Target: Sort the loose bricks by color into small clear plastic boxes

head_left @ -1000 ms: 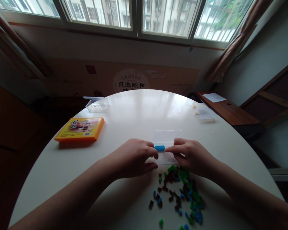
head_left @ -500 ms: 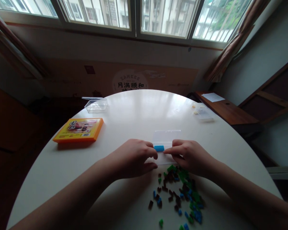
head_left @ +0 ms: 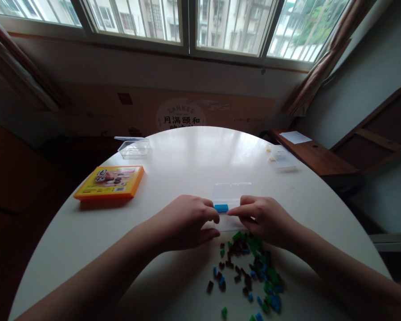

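Note:
A small blue studded block (head_left: 221, 208) lies in or on an open clear plastic case (head_left: 232, 191); the hands partly hide the case. At the block's left end are the curved fingers of my left hand (head_left: 195, 221), its thumb apart below them. My right hand (head_left: 262, 218) points its index fingertip at the block's right end, touching it or nearly so, with the thumb lower down. Neither hand has the block between its own fingers. Just below spreads a loose heap of small toy building bricks (head_left: 248, 281) in brown, green and blue.
An orange and yellow game box (head_left: 109, 182) lies to the left on the round white table (head_left: 183, 165). Behind it stands an open clear container (head_left: 134, 148). Another clear case (head_left: 284, 159) with small yellowish pieces beside it rests at the far right.
The whole view has shifted very slightly. Both hands keep the same pose at the two ends of the blue block.

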Demonstrator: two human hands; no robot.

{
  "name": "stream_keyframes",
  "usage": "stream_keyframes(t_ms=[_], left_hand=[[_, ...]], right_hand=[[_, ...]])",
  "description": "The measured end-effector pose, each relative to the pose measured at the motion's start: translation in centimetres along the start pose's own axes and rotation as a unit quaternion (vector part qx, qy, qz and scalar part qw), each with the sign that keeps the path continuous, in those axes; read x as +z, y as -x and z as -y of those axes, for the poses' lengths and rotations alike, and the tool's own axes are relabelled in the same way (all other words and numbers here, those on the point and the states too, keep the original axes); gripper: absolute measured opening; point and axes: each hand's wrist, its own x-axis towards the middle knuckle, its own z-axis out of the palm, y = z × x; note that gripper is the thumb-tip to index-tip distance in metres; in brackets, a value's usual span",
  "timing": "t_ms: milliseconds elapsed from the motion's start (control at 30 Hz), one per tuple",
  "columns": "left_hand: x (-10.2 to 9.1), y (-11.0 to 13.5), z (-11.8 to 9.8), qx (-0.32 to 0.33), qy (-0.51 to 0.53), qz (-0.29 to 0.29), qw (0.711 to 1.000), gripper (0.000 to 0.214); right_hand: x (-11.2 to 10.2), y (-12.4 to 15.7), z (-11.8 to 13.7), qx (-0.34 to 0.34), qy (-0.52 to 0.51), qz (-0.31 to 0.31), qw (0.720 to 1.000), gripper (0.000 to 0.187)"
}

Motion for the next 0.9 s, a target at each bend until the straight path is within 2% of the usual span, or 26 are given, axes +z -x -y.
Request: stream_keyframes(t_ms=[200, 400, 900], left_hand=[[-0.16, -0.04, -0.07, 0.003, 0.006, 0.009, 1.000, 0.013], [-0.04, -0.03, 0.00, -0.001, 0.002, 0.011, 1.000, 0.013], [-0.22, -0.07, -0.13, -0.006, 0.000, 0.020, 1.000, 0.014]], right_hand=[[0.00, -0.03, 0.00, 0.055, 0.016, -0.027, 0.998, 0.037], [0.14, -0.30, 0.29, 0.088, 0.034, -0.019, 0.995, 0.034], [0.29, -0.75, 0.91, 0.093, 0.058, -0.009, 0.994, 0.034]])
